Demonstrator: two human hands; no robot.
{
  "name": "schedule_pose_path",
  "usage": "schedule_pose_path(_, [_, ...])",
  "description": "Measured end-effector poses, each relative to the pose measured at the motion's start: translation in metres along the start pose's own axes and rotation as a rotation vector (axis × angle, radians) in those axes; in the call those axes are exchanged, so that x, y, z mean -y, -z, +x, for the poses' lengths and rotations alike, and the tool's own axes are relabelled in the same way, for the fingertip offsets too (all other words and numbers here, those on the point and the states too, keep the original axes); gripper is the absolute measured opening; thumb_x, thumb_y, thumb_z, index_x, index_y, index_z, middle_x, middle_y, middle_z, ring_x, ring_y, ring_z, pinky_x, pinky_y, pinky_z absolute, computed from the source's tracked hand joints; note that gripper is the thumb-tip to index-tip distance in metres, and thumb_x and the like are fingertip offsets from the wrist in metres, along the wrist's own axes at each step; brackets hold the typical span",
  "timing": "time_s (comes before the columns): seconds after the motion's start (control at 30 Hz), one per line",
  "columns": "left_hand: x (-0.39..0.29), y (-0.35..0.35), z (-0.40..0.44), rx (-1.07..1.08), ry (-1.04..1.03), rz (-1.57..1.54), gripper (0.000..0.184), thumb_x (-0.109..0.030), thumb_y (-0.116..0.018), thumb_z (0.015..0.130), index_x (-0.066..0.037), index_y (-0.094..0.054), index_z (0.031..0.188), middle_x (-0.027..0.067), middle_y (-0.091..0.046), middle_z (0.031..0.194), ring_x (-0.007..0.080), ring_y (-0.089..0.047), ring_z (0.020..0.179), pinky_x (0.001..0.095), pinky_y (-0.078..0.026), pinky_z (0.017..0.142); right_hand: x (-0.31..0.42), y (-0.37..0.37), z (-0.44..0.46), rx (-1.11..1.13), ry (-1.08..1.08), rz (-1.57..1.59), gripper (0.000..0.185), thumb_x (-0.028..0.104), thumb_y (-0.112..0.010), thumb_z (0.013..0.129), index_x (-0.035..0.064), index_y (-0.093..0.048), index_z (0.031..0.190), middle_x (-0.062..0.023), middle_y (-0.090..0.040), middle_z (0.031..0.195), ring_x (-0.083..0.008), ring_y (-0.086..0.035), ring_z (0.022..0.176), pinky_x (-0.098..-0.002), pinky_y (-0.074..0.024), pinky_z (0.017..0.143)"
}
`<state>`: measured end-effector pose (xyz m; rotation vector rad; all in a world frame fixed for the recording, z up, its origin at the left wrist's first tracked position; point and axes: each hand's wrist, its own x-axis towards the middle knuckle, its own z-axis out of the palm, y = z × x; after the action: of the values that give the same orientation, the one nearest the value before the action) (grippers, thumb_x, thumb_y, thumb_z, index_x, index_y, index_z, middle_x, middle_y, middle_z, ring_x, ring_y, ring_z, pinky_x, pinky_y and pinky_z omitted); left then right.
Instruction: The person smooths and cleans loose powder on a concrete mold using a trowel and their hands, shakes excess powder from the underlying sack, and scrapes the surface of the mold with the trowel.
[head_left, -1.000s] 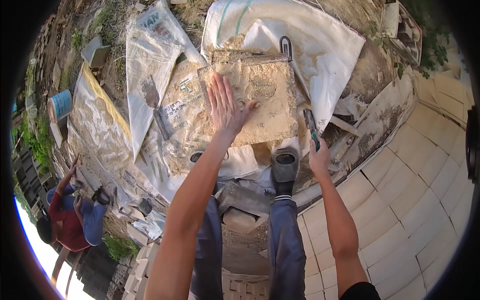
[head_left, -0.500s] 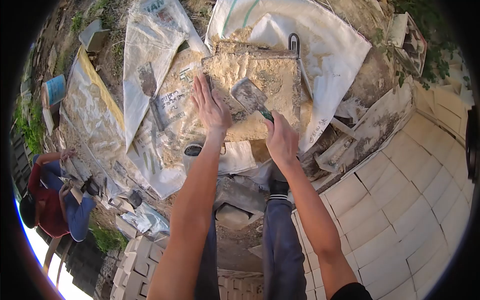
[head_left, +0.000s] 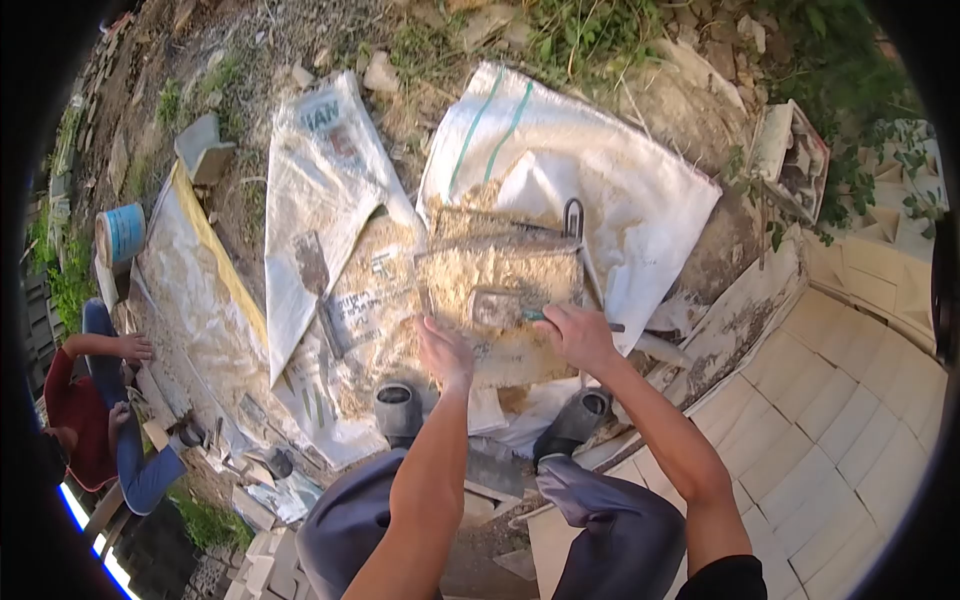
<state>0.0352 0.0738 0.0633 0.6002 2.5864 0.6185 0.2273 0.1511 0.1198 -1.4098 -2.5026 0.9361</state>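
A rectangular mould (head_left: pixel 463 349), heaped with crumbly tan sand, lies on white sacks in front of me. My right hand (head_left: pixel 582 338) is closed around the green handle of a flat-bladed trowel (head_left: pixel 493 308), whose dusty square blade rests on or just over the sand. At the mould's near left corner, my left hand (head_left: pixel 447 355) has its fingers stretched out and holds nothing. Whether its fingertips press on the mould or the sand, I cannot tell. A dark metal loop handle (head_left: pixel 573 217) rises at the far right corner.
Another trowel (head_left: pixel 312 265) lies on the sacks to the left. A white sack (head_left: pixel 650 200) spreads behind the mould. Pale blocks (head_left: pixel 800 420) are stacked at right. At far left a person in a red top (head_left: pixel 80 410) sits near a blue-and-white bucket (head_left: pixel 122 232).
My view has tilted upward, and my knees are now bent outward. The trowel blade has turned from slanting to nearly sideways. My left hand has come nearer the mould's close edge.
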Motion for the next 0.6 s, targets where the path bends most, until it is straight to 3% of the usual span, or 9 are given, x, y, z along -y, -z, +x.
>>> schedule_pose_path(0.1, [-0.001,0.001,-0.001,-0.072,-0.051,0.008,0.041,-0.037,-0.024,0.1,-0.005,-0.049,0.099,0.0272,-0.057,0.077,0.0497,-0.053,0.073,0.0566,-0.036,0.065,0.002,0.023,0.023,-0.007,0.089,0.035,0.024,0.031,-0.061,0.086,0.0084,-0.056,0.083,-0.0083,-0.057,0.069,-0.0291,-0.058,0.061,-0.0405,-0.0439,0.051])
schedule_pose_path(0.27, [0.002,0.004,0.003,0.028,-0.022,0.019,0.037,-0.034,-0.025,0.099,-0.004,-0.047,0.093,0.028,-0.057,0.076,0.0499,-0.053,0.073,0.0569,-0.036,0.065,0.004,0.03,0.063,-0.038,0.233,0.041,0.025,0.033,-0.06,0.087,0.0083,-0.057,0.082,-0.0085,-0.058,0.07,-0.0298,-0.059,0.061,-0.0401,-0.046,0.052])
schedule_pose_path(0.33, [0.003,0.003,0.005,-0.004,-0.064,-0.016,0.035,-0.033,-0.027,0.099,-0.004,-0.046,0.092,0.0279,-0.056,0.075,0.0499,-0.053,0.073,0.0567,-0.036,0.065,-0.003,0.027,0.074,0.112,0.236,-0.106,0.027,0.034,-0.06,0.086,0.008,-0.057,0.081,-0.0083,-0.058,0.07,-0.0295,-0.06,0.062,-0.0401,-0.0469,0.051])
schedule_pose_path(0.53, [0.008,-0.005,0.008,-0.031,-0.07,-0.046,0.034,-0.031,-0.03,0.098,-0.004,-0.047,0.09,0.027,-0.056,0.074,0.0491,-0.053,0.071,0.0556,-0.037,0.063,0.008,0.033,0.077,-0.028,0.347,0.077,0.027,0.035,-0.059,0.088,0.0094,-0.057,0.08,-0.008,-0.058,0.07,-0.0302,-0.06,0.061,-0.0411,-0.0474,0.05])
schedule_pose_path(0.6, [0.011,-0.003,0.006,0.007,-0.049,-0.048,0.034,-0.031,-0.03,0.099,-0.004,-0.047,0.089,0.0267,-0.056,0.074,0.0484,-0.053,0.071,0.0555,-0.037,0.063,0.007,0.026,0.079,0.004,0.371,-0.042,0.026,0.034,-0.061,0.087,0.0092,-0.057,0.079,-0.0074,-0.059,0.069,-0.0297,-0.06,0.059,-0.0398,-0.0466,0.049])
